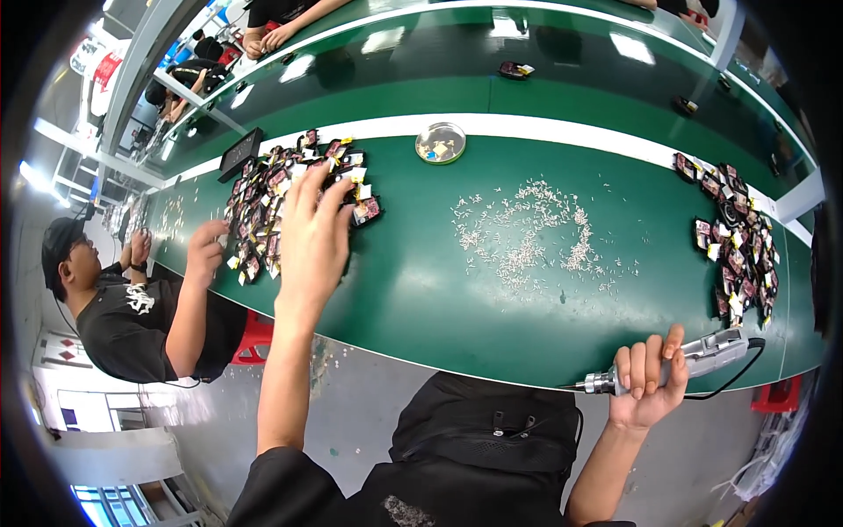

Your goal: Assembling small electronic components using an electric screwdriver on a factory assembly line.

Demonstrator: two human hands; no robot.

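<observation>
My left hand (pixel 314 233) is stretched over a heap of small black assemblies (pixel 259 198) with pinkish and yellow parts and white tags, on the left of the green table. Its fingers are apart and slightly bent, with the tips at the heap; no held piece shows. In my right hand (pixel 648 378), at the table's near edge, lies a grey electric screwdriver (pixel 716 353). The bit points left and a black cord trails from the other end. Many small silvery screws (pixel 527 256) are scattered loosely between my hands.
A round metal dish (pixel 440 144) with small bits stands at the far rim of the green table (pixel 399 281). Another heap of black assemblies (pixel 733 237) lies at the right. A black tray (pixel 240 155) sits behind the left heap. A co-worker (pixel 123 307) sits close on my left.
</observation>
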